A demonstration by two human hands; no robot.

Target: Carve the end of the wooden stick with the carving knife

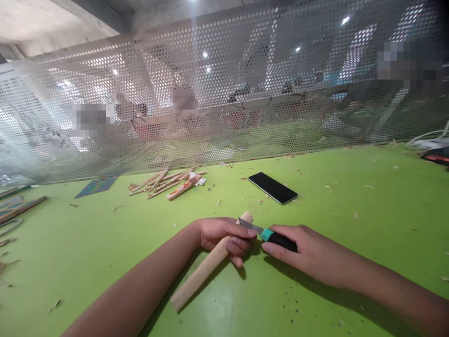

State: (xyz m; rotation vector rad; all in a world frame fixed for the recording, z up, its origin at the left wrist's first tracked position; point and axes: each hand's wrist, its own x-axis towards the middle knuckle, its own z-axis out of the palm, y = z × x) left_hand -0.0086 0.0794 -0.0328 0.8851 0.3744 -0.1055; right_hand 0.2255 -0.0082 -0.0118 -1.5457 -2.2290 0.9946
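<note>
My left hand point(228, 236) is closed around the upper part of a pale wooden stick point(203, 274), which slants from lower left to upper right above the green table. In my right hand point(301, 248) is a carving knife point(280, 238) with a black handle and a teal band. Its blade points left and lies over the stick near the upper end. The left thumb rests by the blade; whether it touches the metal I cannot tell. Fingers hide the middle of the stick and part of the knife handle.
A black phone point(272, 188) lies beyond my hands. Several carved wooden pieces point(164, 180) are piled at the back left, near a patterned card point(96, 186). Wood shavings dot the green table point(351, 210). A perforated metal screen point(224, 126) borders the far edge, with people behind it.
</note>
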